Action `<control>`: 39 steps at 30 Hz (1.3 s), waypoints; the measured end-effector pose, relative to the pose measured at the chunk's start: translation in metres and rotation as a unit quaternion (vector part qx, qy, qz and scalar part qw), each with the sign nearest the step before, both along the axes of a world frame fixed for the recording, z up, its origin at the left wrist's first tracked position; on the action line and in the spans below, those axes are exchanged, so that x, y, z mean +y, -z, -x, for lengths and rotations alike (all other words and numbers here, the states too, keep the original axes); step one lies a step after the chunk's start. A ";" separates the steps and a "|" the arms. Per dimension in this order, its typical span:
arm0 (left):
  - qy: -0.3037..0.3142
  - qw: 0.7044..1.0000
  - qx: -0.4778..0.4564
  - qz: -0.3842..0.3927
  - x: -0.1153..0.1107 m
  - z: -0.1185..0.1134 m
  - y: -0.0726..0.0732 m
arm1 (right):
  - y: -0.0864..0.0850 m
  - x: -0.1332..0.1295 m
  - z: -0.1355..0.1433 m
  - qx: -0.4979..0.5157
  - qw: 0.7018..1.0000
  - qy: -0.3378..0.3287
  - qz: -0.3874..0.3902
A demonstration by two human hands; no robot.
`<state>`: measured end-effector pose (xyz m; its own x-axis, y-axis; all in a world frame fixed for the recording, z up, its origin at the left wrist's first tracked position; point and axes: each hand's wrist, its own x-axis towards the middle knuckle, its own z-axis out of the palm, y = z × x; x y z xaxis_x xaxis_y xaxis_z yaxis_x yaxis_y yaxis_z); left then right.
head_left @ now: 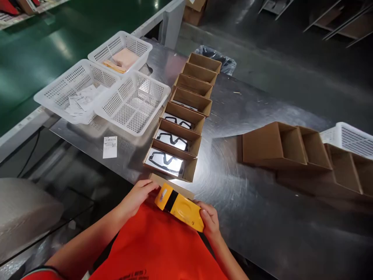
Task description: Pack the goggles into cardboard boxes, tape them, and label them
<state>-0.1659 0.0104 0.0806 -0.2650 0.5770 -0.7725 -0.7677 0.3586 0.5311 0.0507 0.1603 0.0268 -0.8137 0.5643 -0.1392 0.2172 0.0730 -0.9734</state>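
Note:
A yellow box point(186, 212) with a black band is held slightly tilted in front of my orange apron. My right hand point(209, 218) grips its right end, thumb on top. My left hand point(142, 194) is by its left end, fingers closed at the left corner of a brown cardboard box point(186, 192), mostly hidden behind the yellow one. Beyond it runs a row of open cardboard boxes point(194, 171). The nearest ones contain white packs with black frame-shaped prints point(166, 160); the inside of the farther ones is hard to see.
White perforated baskets point(159, 87) stand on the left of the metal table point(227, 186); one holds paper slips point(87, 97), another peach-coloured pieces point(125, 58). A printed label point(110, 147) lies near the left edge. More cardboard boxes point(262, 144) stand on the right.

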 end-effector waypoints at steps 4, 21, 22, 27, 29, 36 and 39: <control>-0.026 0.998 -0.060 0.005 0.005 0.001 0.003 | -0.004 0.001 0.002 -0.001 1.000 -0.004 0.008; -0.008 0.994 -0.106 -0.007 0.011 -0.001 -0.003 | -0.001 -0.001 0.000 0.010 0.999 0.004 0.034; -0.014 0.994 -0.109 -0.013 0.011 -0.002 -0.002 | -0.001 -0.001 0.000 0.006 0.999 0.006 0.035; -0.016 0.993 -0.112 -0.034 0.012 -0.007 0.001 | 0.003 -0.001 -0.002 0.007 0.999 0.013 0.043; -0.016 0.995 -0.102 -0.007 0.014 -0.010 0.005 | 0.004 -0.001 -0.002 0.014 0.998 0.014 0.051; -0.043 0.989 -0.135 0.031 0.021 -0.025 0.035 | 0.006 -0.001 -0.004 0.029 0.997 0.035 0.059; -0.022 0.991 -0.128 0.019 0.027 -0.029 0.042 | 0.005 0.000 -0.004 0.037 0.997 0.031 0.065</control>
<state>-0.1364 0.0378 0.0385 -0.0821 0.5381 -0.8389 -0.8904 0.3386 0.3043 0.0544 0.1605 0.0218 -0.7889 0.5946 -0.1554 0.1443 -0.0665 -0.9873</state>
